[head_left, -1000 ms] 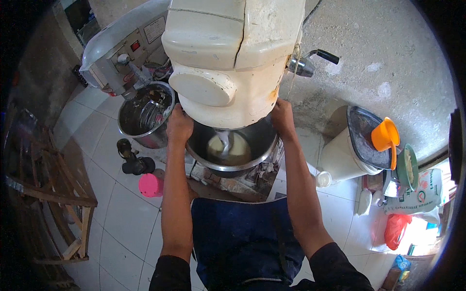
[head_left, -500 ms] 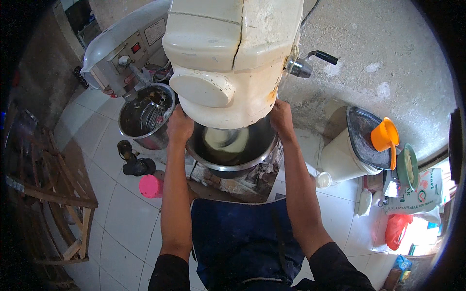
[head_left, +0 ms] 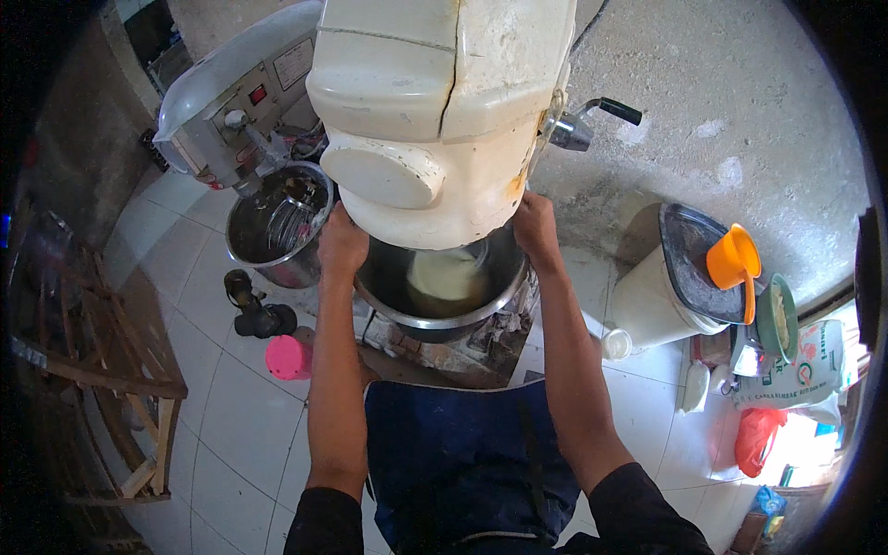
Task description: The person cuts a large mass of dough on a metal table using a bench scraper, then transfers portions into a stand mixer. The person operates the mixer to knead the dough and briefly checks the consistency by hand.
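Observation:
Under the cream-coloured head of a large stand mixer (head_left: pixel 416 120) sits a metal mixing bowl (head_left: pixel 442 324). Inside it a pale, smeared mass of dough or batter (head_left: pixel 447 279) shows motion blur; the mixer's tool is mostly hidden by the head. At the bowl's left side my left hand (head_left: pixel 343 242) is closed, its fingers curled away from view round the rim or a handle. My right hand (head_left: pixel 536 227) is closed in the same way at the right side. Exactly which part of the bowl they grip is hidden.
A second mixer (head_left: pixel 217 129) with a metal bowl (head_left: pixel 277 264) stands at left, near a dark machine part (head_left: pixel 259 310) and a pink container (head_left: pixel 289 357). On the right are a white bucket (head_left: pixel 657 291), an orange dipper (head_left: pixel 733 256), a green basin (head_left: pixel 775 319) and a printed sack (head_left: pixel 805 370).
The pale mass in the bowl has shifted to the right and changed shape. Both hands stay in place at the bowl's sides.

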The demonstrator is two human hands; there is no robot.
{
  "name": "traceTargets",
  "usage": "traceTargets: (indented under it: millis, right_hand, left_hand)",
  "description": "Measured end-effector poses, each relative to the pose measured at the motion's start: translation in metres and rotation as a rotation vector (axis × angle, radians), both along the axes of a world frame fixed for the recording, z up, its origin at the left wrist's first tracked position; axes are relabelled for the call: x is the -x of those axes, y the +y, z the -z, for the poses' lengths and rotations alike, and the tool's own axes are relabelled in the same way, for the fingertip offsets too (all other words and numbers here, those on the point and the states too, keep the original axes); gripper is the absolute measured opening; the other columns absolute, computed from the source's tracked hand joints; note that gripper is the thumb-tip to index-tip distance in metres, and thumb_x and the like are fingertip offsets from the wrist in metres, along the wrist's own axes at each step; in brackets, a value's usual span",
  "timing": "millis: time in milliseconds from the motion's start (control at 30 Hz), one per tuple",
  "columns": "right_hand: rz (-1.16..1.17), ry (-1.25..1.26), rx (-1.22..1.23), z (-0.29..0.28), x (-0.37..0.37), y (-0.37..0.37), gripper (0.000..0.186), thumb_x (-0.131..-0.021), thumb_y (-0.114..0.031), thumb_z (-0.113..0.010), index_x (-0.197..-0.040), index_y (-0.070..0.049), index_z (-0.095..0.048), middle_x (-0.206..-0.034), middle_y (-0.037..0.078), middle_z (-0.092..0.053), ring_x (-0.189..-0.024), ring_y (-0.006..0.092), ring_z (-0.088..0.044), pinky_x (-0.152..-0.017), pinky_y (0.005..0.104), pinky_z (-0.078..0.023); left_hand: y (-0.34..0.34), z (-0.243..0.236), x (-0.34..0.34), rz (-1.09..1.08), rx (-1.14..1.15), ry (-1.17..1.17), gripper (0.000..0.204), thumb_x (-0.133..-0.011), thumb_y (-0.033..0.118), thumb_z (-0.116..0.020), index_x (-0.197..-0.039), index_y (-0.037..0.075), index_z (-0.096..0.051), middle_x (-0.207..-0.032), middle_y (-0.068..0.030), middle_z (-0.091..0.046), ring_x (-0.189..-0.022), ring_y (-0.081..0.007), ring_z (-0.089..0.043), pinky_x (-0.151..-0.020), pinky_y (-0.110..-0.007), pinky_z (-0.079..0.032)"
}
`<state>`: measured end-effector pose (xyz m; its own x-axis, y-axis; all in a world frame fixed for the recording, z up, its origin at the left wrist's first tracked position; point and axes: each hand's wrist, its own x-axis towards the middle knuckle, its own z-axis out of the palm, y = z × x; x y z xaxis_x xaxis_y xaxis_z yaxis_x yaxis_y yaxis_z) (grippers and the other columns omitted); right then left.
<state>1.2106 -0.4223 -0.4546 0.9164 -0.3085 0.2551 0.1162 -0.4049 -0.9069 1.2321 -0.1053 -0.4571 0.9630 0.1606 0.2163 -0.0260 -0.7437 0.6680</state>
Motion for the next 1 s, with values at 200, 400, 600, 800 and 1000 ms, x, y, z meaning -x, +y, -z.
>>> traceTargets:
  millis: [200, 400, 600, 800, 1000]
  right_hand:
    - [-0.007, -0.023, -0.004, -0.0051, 0.0041, 0.002, 0.034, -0.092, -0.026, -0.055, -0.088, 0.008, -0.06, -0.064, 0.019, -0.053, -0.061, 0.0182, -0.05, -0.064, 0.0386, -0.045]
    - [0.005, -0.012, -0.015, -0.0054, 0.0046, 0.0027, 0.034, -0.092, -0.026, -0.056, -0.095, 0.007, -0.064, -0.068, 0.019, -0.059, -0.062, 0.0196, -0.053, -0.065, 0.0381, -0.046]
    - [0.001, -0.016, -0.01, -0.0061, 0.0061, 0.0024, 0.034, -0.093, -0.026, -0.056, -0.096, 0.007, -0.065, -0.07, 0.021, -0.061, -0.064, 0.0207, -0.057, -0.067, 0.0383, -0.047]
    - [0.003, -0.017, 0.008, -0.0049, 0.0041, 0.0009, 0.034, -0.093, -0.026, -0.055, -0.095, 0.007, -0.064, -0.069, 0.022, -0.06, -0.063, 0.0222, -0.056, -0.066, 0.0398, -0.047]
    - [0.016, 0.001, 0.006, -0.0005, 0.0017, 0.0011, 0.034, -0.093, -0.025, -0.056, -0.094, 0.008, -0.063, -0.068, 0.021, -0.059, -0.062, 0.0207, -0.054, -0.065, 0.0389, -0.047]
  left_hand:
    - [0.0001, -0.0015, 0.0028, -0.001, 0.032, 0.019, 0.044, -0.091, 0.038, -0.055, -0.125, 0.009, -0.056, -0.123, -0.0247, -0.061, -0.115, -0.0454, -0.057, -0.095, -0.055, -0.044]
    - [-0.002, -0.0031, 0.005, -0.007, -0.055, -0.028, 0.045, -0.091, 0.038, -0.055, -0.125, 0.009, -0.056, -0.122, -0.025, -0.061, -0.115, -0.0458, -0.057, -0.095, -0.055, -0.045]
    - [0.0019, 0.0012, -0.0004, -0.002, -0.084, -0.004, 0.046, -0.091, 0.039, -0.055, -0.127, 0.009, -0.055, -0.124, -0.0246, -0.061, -0.117, -0.0451, -0.056, -0.096, -0.055, -0.044]
    - [0.0024, 0.0027, -0.0024, 0.032, 0.002, 0.031, 0.048, -0.091, 0.039, -0.055, -0.128, 0.009, -0.054, -0.127, -0.0252, -0.06, -0.119, -0.0441, -0.056, -0.098, -0.054, -0.044]
    - [0.0028, 0.0003, -0.0008, 0.006, -0.013, 0.055, 0.048, -0.091, 0.037, -0.055, -0.125, 0.003, -0.055, -0.124, -0.0261, -0.061, -0.116, -0.0453, -0.057, -0.097, -0.055, -0.044]
